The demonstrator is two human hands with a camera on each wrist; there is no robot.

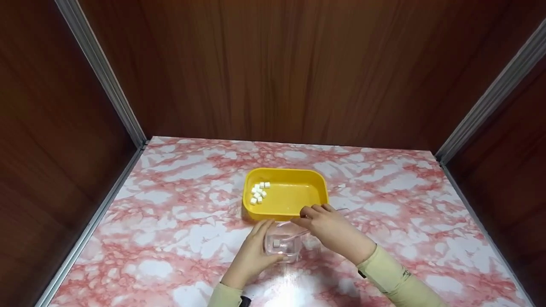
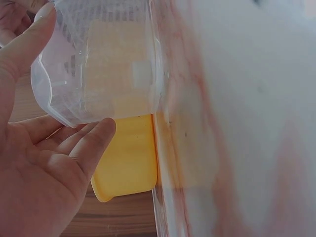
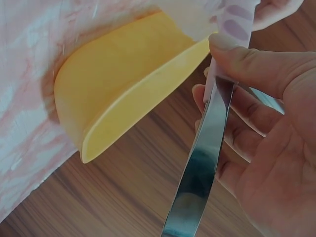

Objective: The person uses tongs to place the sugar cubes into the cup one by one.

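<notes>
My left hand (image 1: 252, 253) grips a clear plastic container (image 2: 69, 94), thumb on one side and fingers on the other. A single white cube (image 1: 276, 243) lies inside it. With thumb and fingers, my right hand (image 1: 332, 228) holds a pair of metal tongs (image 3: 197, 168) with pale pink plastic ends. The tongs' pink end slants down over the clear container in the head view. Just beyond both hands stands a yellow tub (image 1: 294, 209), with several white cubes (image 1: 257, 194) gathered at its left end.
The tabletop (image 1: 179, 238) has a red and white marbled surface. Brown wood-grain panels (image 1: 273, 76) enclose it at the back and on both sides, with metal rails (image 1: 102, 64) at the corners.
</notes>
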